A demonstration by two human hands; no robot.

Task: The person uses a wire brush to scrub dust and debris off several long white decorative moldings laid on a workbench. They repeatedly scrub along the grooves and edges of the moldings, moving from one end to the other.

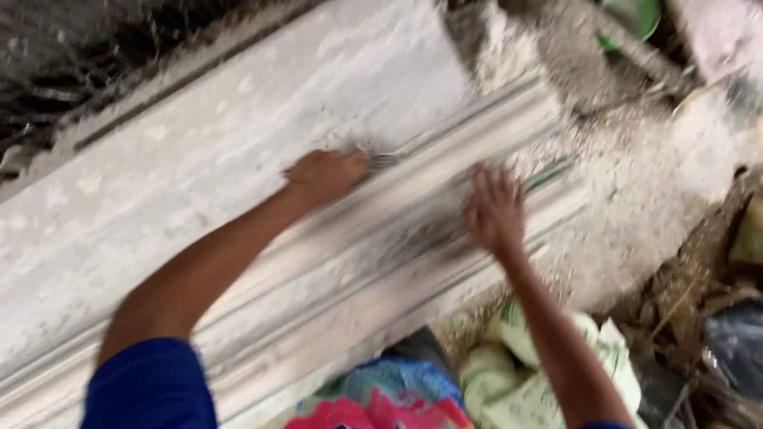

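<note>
On the long white plaster moulding (262, 238) running from near left to far right, the work looks like smoothing its grooved profile; a steady stroke along the ridges seems called for. The left hand (327, 175) is curled shut on a thin tool (384, 161), too blurred to identify, while the right hand (494, 213) lies flat, fingers spread, on the moulding's near edge.

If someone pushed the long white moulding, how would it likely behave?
The moulding looks long, thick and plaster-like, so it is probably heavy and stiff. Its thin ridges could chip. Dust by the left hand and right hand suggests a powdery, slippery grip.
</note>
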